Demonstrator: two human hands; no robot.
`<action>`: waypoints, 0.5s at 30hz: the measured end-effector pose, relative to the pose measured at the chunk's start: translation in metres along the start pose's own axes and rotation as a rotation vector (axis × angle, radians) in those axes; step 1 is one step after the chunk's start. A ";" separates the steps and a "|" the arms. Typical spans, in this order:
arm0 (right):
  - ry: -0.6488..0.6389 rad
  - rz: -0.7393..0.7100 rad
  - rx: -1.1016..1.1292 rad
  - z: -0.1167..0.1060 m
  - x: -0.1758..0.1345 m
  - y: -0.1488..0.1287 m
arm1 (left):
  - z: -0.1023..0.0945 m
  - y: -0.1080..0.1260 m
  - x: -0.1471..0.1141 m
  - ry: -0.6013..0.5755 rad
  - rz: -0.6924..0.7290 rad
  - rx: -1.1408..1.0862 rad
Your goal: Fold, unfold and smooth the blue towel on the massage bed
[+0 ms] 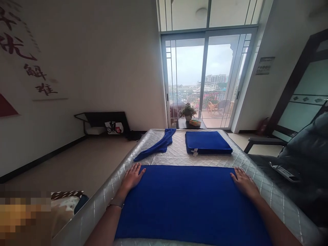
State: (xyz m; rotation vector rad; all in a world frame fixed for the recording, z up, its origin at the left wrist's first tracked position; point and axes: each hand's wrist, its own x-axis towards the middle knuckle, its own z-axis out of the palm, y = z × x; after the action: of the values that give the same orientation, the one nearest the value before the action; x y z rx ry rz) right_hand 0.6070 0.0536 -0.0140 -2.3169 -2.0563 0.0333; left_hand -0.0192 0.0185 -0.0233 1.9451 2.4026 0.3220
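Note:
A blue cloth [189,205] lies spread flat on a table with a silvery quilted cover [169,159]. My left hand [133,178] rests flat on the cloth's far left corner, fingers stretched out. At the far right corner my right hand [243,182] lies flat too, its fingers apart. Beyond the spread cloth sits a neat stack of folded blue cloths [208,141] with a white tag [195,152] on its near side. Left of that stack is a crumpled, narrow blue cloth [159,146].
A dark armchair [304,164] with a white power strip-like object [284,171] stands at the right. Past the table's far end is a small table [180,123] with a potted plant [188,112], before a sliding glass door [184,68]. A blurred patch covers the lower left corner.

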 end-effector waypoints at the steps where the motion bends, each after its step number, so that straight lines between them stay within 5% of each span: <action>1: 0.009 0.002 0.003 0.001 0.000 0.000 | 0.000 0.000 0.000 0.004 0.003 0.003; 15: 0.026 0.000 0.041 -0.001 -0.001 -0.004 | -0.001 -0.001 -0.002 0.011 0.011 0.030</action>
State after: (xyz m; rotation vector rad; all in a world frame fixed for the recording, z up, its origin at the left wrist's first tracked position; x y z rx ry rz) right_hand 0.6031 0.0530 -0.0132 -2.2809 -2.0243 0.0447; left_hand -0.0196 0.0161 -0.0230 1.9749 2.4177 0.2991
